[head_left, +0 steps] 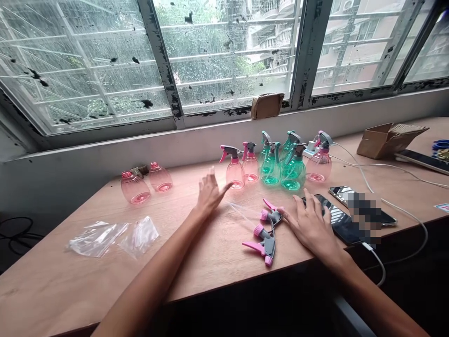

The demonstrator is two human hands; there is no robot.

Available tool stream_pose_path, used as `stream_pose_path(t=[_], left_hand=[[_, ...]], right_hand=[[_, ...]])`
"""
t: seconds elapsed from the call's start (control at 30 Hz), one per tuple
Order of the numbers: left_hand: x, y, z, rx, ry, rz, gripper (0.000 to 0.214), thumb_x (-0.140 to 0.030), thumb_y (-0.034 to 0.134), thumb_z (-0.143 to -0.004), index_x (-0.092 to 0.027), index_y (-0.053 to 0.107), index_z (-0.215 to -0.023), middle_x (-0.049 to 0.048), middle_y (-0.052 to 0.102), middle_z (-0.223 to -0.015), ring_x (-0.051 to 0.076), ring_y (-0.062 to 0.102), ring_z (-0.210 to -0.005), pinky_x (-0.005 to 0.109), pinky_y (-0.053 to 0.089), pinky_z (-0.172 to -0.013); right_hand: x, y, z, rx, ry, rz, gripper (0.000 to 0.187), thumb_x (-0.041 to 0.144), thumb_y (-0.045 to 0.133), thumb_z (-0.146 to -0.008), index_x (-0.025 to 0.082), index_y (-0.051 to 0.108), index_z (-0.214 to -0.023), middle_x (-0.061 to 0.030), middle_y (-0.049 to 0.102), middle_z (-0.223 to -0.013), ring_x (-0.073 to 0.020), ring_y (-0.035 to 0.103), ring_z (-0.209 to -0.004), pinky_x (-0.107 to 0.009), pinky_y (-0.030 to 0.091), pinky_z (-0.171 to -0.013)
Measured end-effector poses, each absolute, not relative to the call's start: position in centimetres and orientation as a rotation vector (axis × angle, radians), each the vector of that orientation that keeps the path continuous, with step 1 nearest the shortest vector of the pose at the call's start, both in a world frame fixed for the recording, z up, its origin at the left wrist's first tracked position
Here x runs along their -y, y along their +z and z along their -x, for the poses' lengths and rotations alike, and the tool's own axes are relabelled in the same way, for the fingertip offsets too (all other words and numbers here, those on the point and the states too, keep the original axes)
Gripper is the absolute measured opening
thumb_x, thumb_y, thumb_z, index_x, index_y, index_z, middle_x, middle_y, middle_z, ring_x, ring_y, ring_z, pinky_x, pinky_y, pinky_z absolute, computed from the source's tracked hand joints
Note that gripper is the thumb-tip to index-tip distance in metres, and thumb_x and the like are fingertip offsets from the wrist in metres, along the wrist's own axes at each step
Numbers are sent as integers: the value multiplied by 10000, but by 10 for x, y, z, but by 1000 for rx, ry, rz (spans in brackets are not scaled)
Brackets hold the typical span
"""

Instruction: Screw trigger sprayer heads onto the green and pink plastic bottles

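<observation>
My left hand (209, 193) hovers open over the wooden table (217, 248), its fingers stretched toward a pink spray bottle (235, 171) with a pink trigger head. My right hand (310, 222) lies flat and open on the table, its fingertips touching a loose pink and grey trigger head (271, 214). A second loose trigger head (264, 244) lies just in front of it. Behind stand another pink spray bottle (250, 164), several green spray bottles (280, 166) and one more pink bottle (319, 161).
Two headless pink bottles (145, 185) lie at the left. Clear plastic bags (112, 238) lie nearer the front left. Phones (345, 217) with a white cable sit at my right hand. A cardboard box (386, 139) stands at the far right, under the window.
</observation>
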State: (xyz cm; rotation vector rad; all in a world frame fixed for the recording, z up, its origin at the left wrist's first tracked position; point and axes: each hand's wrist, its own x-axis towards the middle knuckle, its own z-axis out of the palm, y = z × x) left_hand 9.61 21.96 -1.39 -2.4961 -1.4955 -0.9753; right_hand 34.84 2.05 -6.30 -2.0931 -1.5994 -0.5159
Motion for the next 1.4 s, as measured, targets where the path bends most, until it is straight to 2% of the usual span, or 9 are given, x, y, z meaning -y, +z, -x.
stream_pose_path(t=[0.13, 0.3, 0.53, 0.63, 0.73, 0.87, 1.07, 1.2, 1.4], left_hand=[[-222, 7, -21, 1420, -1095, 2283, 757, -555, 605, -956, -202, 293, -1547, 171, 271, -1671, 357, 161, -1571, 538, 171, -1270], [-245, 2, 50, 1598, -1276, 1901, 896, -597, 608, -927, -108, 192, -1552, 277, 125, -1671, 473, 23, -1559, 678, 83, -1227], [-273, -11, 56, 1584, -1227, 1917, 838, -569, 587, -953, -85, 260, -1553, 261, 321, -1626, 384, 233, -1540, 531, 214, -1252], [-282, -12, 48, 1579, -1236, 1912, 837, -551, 598, -959, -93, 256, -1570, 248, 277, -1652, 390, 241, -1538, 538, 240, -1243], [-294, -12, 43, 1640, -1311, 1783, 800, -509, 631, -959, -158, 270, -1581, 197, 194, -1690, 424, 205, -1538, 625, 220, -1227], [-311, -9, 44, 1739, -1400, 1598, 590, -396, 664, -973, -216, 448, -1492, 134, 368, -1615, 393, 406, -1436, 656, 346, -1155], [-319, -6, 48, 1806, -1375, 1535, 402, -334, 662, -988, -181, 578, -1349, 117, 593, -1397, 306, 625, -1209, 541, 540, -1002], [-303, -3, 40, 1742, -1254, 1674, 393, -335, 662, -987, -179, 584, -1340, 116, 599, -1385, 302, 632, -1195, 533, 547, -990], [-260, 22, 21, 1382, -901, 2211, 388, -349, 659, -987, -179, 592, -1328, 114, 603, -1382, 307, 617, -1217, 547, 520, -1019]], right_hand=[[-20, -65, -349, 1610, -518, 2109, 646, 531, 405, -1040, 33, 508, -1438, -338, 429, -1537, -492, 478, -1342, -705, 441, -1010], [-23, -66, -349, 1683, -549, 1982, 578, 461, 361, -1059, 27, 540, -1396, -331, 442, -1532, -477, 446, -1386, -742, 309, -1110], [-10, -43, -346, 2094, 46, 1303, 410, 338, 385, -1076, 233, 539, -1440, -130, 565, -1515, -267, 527, -1398, -447, 467, -1145], [-4, -35, -340, 2185, 150, 1204, 485, 386, 531, -1028, 259, 501, -1496, -116, 500, -1575, -298, 428, -1472, -483, 426, -1183], [-4, -31, -336, 2267, 164, 1267, 572, 455, 658, -958, 287, 532, -1491, -118, 455, -1606, -352, 356, -1503, -543, 401, -1188], [-7, -31, -334, 2253, 125, 1321, 523, 458, 669, -950, 292, 595, -1440, -142, 374, -1646, -368, 311, -1519, -592, 366, -1193], [-14, -38, -335, 2171, 193, 1427, 423, 324, 397, -1080, 180, 569, -1438, -185, 442, -1602, -304, 355, -1510, -554, 380, -1193], [-17, -43, -338, 2130, 106, 1394, 375, 259, 425, -1062, 214, 588, -1396, -164, 575, -1499, -311, 450, -1456, -559, 421, -1161], [-18, -47, -338, 2018, 91, 1491, 419, 373, 538, -1025, 205, 569, -1407, -179, 627, -1433, -352, 531, -1384, -565, 473, -1110]])
